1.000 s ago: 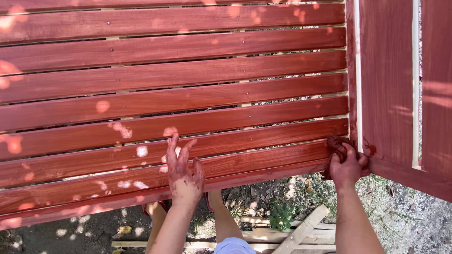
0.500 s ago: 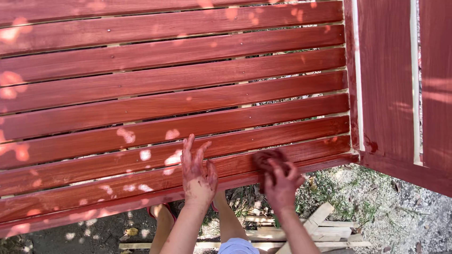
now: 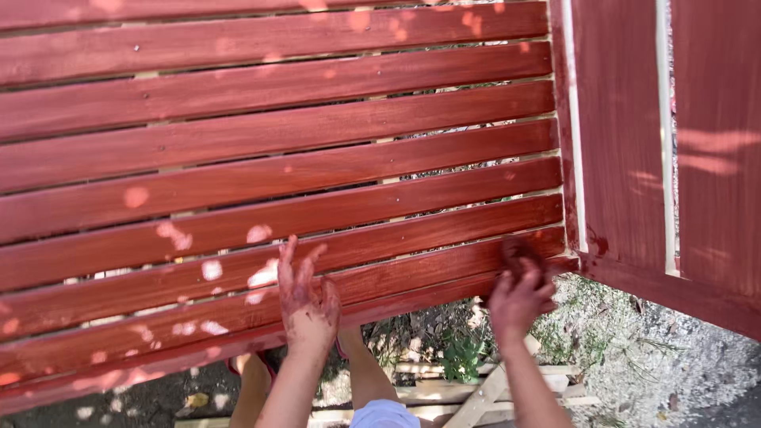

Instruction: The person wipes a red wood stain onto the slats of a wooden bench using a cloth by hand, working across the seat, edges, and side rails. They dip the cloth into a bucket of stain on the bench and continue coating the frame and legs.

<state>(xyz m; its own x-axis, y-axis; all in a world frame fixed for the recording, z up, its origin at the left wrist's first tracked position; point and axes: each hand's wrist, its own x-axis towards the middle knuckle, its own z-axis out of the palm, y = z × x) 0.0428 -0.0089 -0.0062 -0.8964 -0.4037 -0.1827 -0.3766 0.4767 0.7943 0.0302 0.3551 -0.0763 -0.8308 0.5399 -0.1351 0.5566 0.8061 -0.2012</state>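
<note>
We look down on a slatted wooden panel coated in red-brown stain, its boards running across the view with thin gaps between them. Our left hand lies flat on the lowest 2 slats, fingers spread wide and holding nothing, its skin smeared with the same stain. Our right hand sits at the panel's lower right edge, fingers curled around a dark, stain-soaked rag pressed against the lowest slat, just beside the corner where the panel meets an upright boarded section, also stained red-brown. Dappled sunlight spots the slats on the left. Below the panel's edge we see our bare legs, a small green weed, pale unpainted timber pieces and gravel ground.
</note>
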